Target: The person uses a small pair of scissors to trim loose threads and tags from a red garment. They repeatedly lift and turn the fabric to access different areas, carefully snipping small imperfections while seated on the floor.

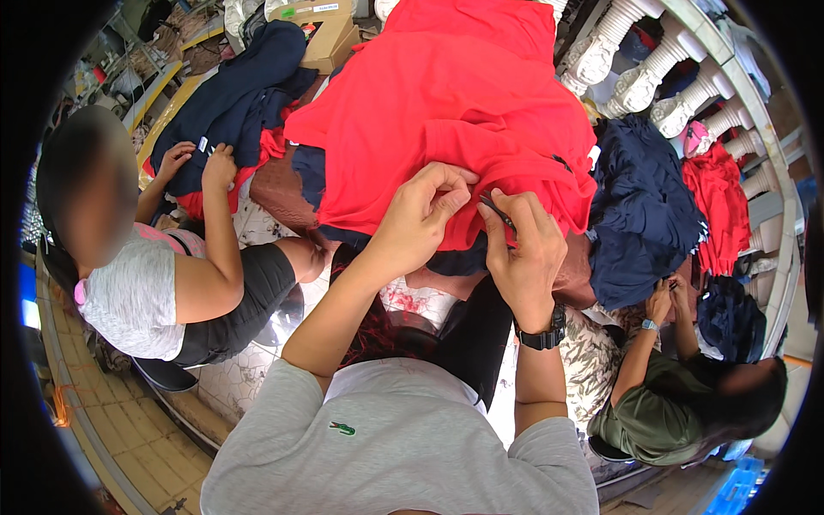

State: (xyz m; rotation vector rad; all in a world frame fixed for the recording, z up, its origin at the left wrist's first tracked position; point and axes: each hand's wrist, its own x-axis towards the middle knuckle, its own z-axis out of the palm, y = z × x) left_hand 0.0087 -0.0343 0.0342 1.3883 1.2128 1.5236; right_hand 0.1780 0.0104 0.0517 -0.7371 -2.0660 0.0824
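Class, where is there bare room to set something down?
Left: a brown patch between the navy-and-red pile and the red garment. Right: a brown strip between the red garment and the navy pile. Crowded: around the left hand and right hand.

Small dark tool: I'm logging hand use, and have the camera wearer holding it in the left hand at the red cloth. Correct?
Wrong hand: the head view shows the small dark tool in the right hand, not the left hand, at the red cloth.

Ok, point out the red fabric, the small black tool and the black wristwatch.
Red fabric (446, 99), head view: middle of its broad upper spread.
Small black tool (495, 210), head view: its exposed length.
Black wristwatch (541, 340), head view: its strap.
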